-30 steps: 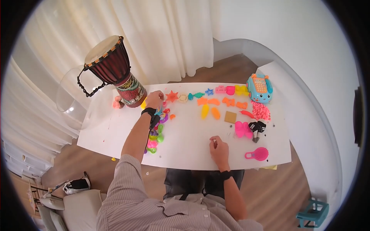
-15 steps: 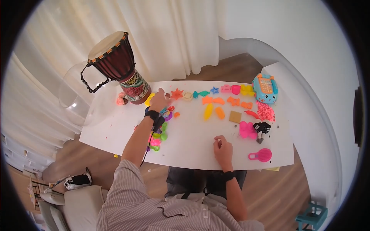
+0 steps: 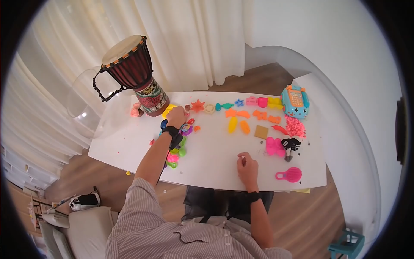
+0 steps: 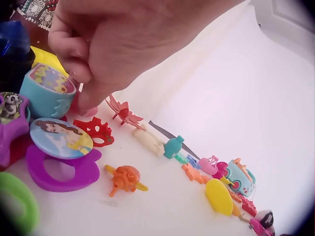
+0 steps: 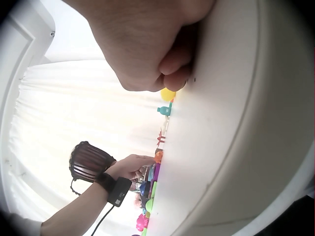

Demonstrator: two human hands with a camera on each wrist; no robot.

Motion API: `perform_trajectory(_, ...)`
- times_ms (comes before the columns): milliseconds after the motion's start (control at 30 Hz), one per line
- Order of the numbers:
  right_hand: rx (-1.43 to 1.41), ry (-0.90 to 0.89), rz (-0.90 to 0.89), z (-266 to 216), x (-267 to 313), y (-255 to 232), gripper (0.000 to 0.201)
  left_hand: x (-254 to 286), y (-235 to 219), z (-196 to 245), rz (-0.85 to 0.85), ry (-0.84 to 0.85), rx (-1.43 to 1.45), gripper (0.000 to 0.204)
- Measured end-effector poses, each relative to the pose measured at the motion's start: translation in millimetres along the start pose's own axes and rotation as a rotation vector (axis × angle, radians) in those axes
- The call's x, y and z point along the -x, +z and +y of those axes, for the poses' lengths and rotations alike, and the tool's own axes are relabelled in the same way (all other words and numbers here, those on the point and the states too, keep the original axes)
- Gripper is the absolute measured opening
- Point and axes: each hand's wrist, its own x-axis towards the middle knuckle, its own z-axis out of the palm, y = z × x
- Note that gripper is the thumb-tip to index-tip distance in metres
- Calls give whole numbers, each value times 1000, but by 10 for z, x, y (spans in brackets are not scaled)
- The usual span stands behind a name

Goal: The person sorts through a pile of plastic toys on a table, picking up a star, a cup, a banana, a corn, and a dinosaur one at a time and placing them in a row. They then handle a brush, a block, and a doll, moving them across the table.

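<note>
My left hand (image 3: 176, 116) reaches down at the far end of a heap of toys beside the drum. In the left wrist view its thumb and fingers are bent, with the thumb tip over a small pink piece (image 4: 90, 112) that it partly hides; I cannot tell whether they pinch it. Close by are a turquoise cup-like toy (image 4: 49, 93), a red openwork piece (image 4: 96, 132), an oval picture disc (image 4: 61, 138) and a purple ring (image 4: 64, 169). A small brown piece (image 3: 187, 108) stands just past the fingers. My right hand (image 3: 248, 170) rests loosely curled near the table's front edge, holding nothing.
A tall drum (image 3: 151, 97) stands at the back left. Rows of toys run rightward from a red star-shaped piece (image 3: 197, 106) to a toy phone (image 3: 296, 102). A tan square (image 3: 261, 131), pink beads (image 3: 296, 127) and a pink brush (image 3: 293, 175) lie at the right.
The left hand has moved back from beside the red star-shaped piece toward the heap, and the brown piece now shows apart from it. The right hand stays put.
</note>
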Motion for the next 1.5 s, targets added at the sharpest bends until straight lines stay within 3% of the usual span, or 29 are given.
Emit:
perform_trajectory(233, -17, 30, -13, -3, -11, -5, 7, 112, -270, 95, 59, 68, 75, 24)
perform_trajectory(300, -9, 32, -11, -21, -2, -15, 7, 238, -281, 150, 159, 275, 245, 24)
perform_trajectory(400, 7, 20, -23, -14, 1, -41, 7, 625, -469, 471, -12, 321, 329, 20)
perform_trajectory(533, -10, 6, -20, 13, -19, -10, 8, 1114, -343, 757, -86, 425, 336, 23)
perform_trajectory(600, -4, 20, -13, 5, 0, 5, 8, 1357, -151, 872, -73, 571, 393, 18)
perform_trajectory(700, -43, 39, 28, 9, 4, -28, 8, 1629, -134, 1182, -225, 532, 304, 16)
perform_trajectory(867, -238, 73, 189, -14, 5, -138, 6, 1711, 60, 1610, -256, 547, 361, 15)
perform_trajectory(1033, -356, 62, 206, 77, 28, -120, 4, 1657, 224, 2102, -235, 559, 373, 16)
perform_trajectory(1500, -359, 114, 202, 151, -11, -103, 5, 1556, 348, 2354, -228, 580, 513, 23)
